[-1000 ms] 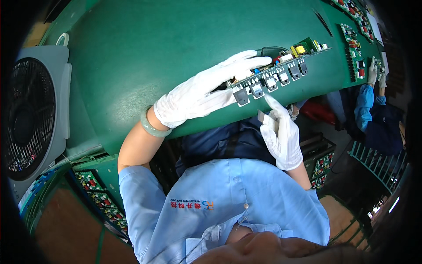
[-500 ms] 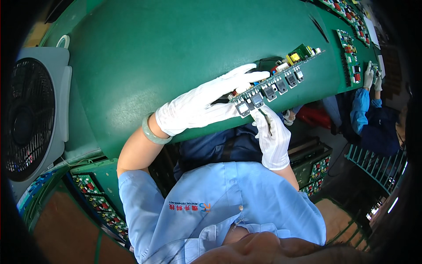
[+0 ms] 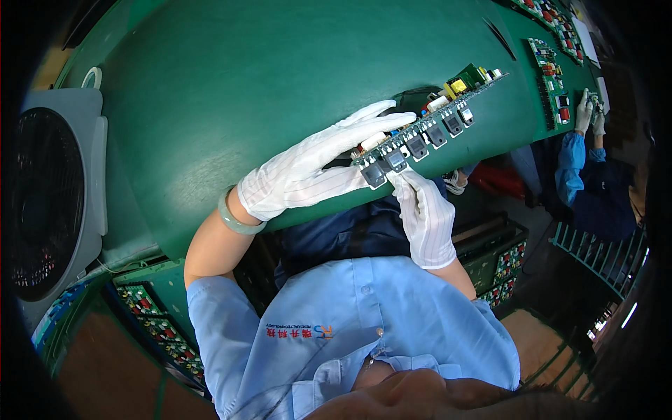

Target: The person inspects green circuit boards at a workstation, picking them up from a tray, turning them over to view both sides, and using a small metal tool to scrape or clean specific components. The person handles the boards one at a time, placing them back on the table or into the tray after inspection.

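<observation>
A green circuit board (image 3: 437, 117) is held tilted on edge above the near side of the table. Yellow, white and red parts stand on its far face. Along its near edge runs a row of black flat transistors (image 3: 417, 145) with metal legs. My left hand (image 3: 308, 171), in a white striped glove, grips the board's left end, with long fingers stretched along the far side and the thumb at the near corner. My right hand (image 3: 425, 215), gloved too, has its fingers pinched together just under the transistors near that end. The fingertips touch a transistor there; their exact hold is partly hidden.
The green table mat (image 3: 231, 77) spreads beneath. A grey box fan (image 3: 49, 189) stands left, near a white ring (image 3: 91, 77). Black tweezers (image 3: 500, 38) and another circuit board (image 3: 551, 84) lie right. Farther right, a co-worker's gloved hands (image 3: 589, 112) work. Racked boards (image 3: 164, 329) stand below left.
The circuit board and both hands have shifted slightly left in view, and the surroundings have shifted a little too. Both hands keep about the same places on the board.
</observation>
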A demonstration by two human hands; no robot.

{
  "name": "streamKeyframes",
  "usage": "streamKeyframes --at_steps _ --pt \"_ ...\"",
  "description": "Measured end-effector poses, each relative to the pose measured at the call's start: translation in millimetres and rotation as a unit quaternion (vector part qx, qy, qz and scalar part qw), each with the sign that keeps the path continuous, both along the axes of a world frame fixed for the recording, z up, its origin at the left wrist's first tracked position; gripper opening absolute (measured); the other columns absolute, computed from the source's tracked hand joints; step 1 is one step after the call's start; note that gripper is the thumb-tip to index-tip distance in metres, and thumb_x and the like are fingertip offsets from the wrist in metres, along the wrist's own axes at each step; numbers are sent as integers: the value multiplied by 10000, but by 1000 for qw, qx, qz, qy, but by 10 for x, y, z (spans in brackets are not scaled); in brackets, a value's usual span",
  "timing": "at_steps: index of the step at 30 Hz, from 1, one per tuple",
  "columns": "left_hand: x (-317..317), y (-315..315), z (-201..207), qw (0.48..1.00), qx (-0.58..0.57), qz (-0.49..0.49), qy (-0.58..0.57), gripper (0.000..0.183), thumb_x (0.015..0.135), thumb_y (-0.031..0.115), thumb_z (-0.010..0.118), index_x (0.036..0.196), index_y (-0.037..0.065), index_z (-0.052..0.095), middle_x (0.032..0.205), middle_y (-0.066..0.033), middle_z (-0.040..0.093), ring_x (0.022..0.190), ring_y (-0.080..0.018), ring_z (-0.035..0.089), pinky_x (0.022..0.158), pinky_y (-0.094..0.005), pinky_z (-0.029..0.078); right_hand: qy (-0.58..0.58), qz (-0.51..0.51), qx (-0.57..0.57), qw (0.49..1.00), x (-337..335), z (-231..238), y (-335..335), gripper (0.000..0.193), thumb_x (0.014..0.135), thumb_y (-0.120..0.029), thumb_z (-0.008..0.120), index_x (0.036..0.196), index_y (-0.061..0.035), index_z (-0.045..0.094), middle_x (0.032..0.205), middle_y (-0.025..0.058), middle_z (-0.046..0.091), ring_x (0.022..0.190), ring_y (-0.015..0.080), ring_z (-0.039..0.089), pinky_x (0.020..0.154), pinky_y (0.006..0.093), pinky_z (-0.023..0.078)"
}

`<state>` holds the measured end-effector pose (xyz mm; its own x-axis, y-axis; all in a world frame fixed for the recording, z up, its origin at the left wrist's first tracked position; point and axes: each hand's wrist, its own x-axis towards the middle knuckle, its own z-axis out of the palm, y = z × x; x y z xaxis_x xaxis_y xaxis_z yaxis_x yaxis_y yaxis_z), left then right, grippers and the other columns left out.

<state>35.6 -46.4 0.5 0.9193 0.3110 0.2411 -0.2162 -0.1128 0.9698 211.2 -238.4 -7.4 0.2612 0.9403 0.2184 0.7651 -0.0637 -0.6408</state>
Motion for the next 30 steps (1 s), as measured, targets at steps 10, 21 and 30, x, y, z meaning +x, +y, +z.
streamKeyframes --at_steps 10,21,30 --pt "17 -25 15 999 27 39 -20 683 930 127 696 1552 7 441 1457 -196 566 1508 -388 376 1239 -511 282 4 41 -3 999 -30 16 -15 168 993 -64 661 1146 4 677 1064 159 754 775 273 740 654 342 595" --pt "6 -1 45 1000 -22 6 10 745 976 315 647 1568 -57 390 1639 -237 369 1578 -378 242 1259 -481 206 -50 -10 23 998 131 33 42 217 933 -36 726 1136 26 686 1056 184 744 860 319 734 723 356 594" --pt "13 -14 20 999 -3 28 -20 707 931 160 671 1566 -9 410 1556 -218 482 1502 -406 381 1230 -481 283 2 -10 13 1000 72 80 77 169 934 -13 720 1095 31 698 1047 198 736 872 323 736 730 353 590"
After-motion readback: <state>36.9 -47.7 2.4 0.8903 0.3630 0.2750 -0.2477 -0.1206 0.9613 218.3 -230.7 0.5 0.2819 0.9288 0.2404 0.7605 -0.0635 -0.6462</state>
